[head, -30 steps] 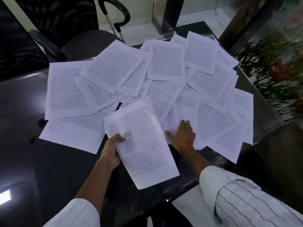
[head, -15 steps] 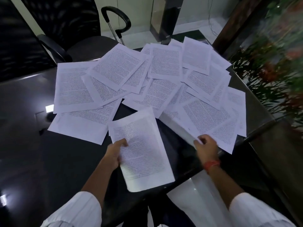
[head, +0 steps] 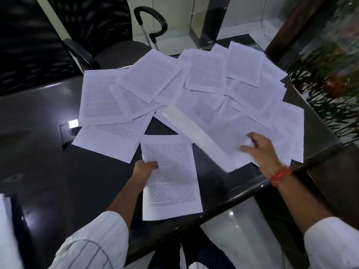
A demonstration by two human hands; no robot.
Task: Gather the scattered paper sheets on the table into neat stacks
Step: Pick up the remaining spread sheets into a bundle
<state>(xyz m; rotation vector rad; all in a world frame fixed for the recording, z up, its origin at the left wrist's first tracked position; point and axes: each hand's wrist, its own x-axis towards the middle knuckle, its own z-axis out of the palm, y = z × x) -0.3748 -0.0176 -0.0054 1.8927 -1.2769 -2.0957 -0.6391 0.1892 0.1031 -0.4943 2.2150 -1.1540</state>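
Two hands, two held papers, loose sheets fanned across the dark table [head: 48, 171].

The lifted sheet [head: 209, 133] at centre right is motion-blurred and hides the pages beneath; overlap prevents a count of the loose sheets [head: 155, 80]. The right hand [head: 260, 150] pinches its lower corner. The left hand [head: 144, 169], lower centre, grips the left edge of one stack [head: 171, 177].

The left hand [head: 144, 168] reaches forward from a rolled striped sleeve, forearm bare, thumb on top and fingers curled under a sheet's left edge. The right hand [head: 259, 150] stretches out further to the right, blurred, fingers pinching a lifted sheet, an orange band round its wrist.
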